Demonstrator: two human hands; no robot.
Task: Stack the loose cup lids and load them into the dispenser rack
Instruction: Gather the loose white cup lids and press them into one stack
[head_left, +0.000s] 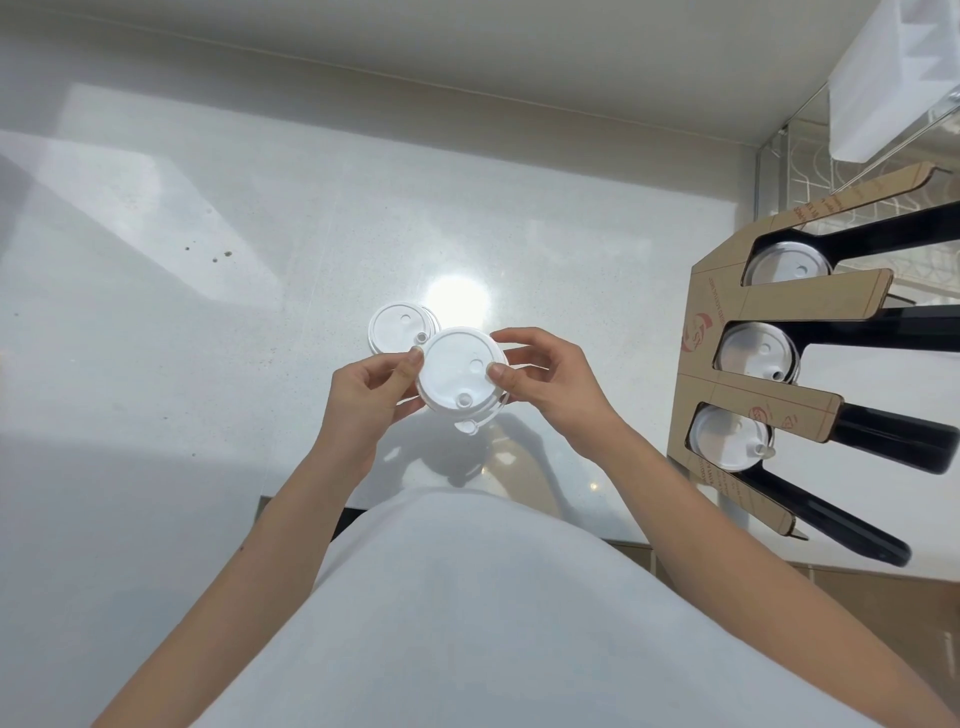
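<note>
I hold a small stack of white lids (460, 371) above the white tabletop (208, 338), gripped from both sides. My left hand (371, 397) is curled against the stack's left edge, thumb tip pressing on the rim, fingers folded underneath. My right hand (540, 374) closes on the right edge, thumb resting on the top lid near its round dimple, the other fingers wrapped round the far side. The top lid faces up at me, with a small spout hole near its lower edge, and a plug tab (467, 427) dangles below the stack. Just behind my left thumb, a second pile of lids (397, 328) lies flat on the tabletop, partly hidden by the stack I hold. Off to my right stands the dispenser rack (727, 322), a brown cardboard front with three round openings backed by black channels. Each opening shows a white lid: an upper lid (784, 265), a middle lid (753, 351) and a lower lid (727, 439). My pale shirt (467, 623) fills the bottom of the view.
</note>
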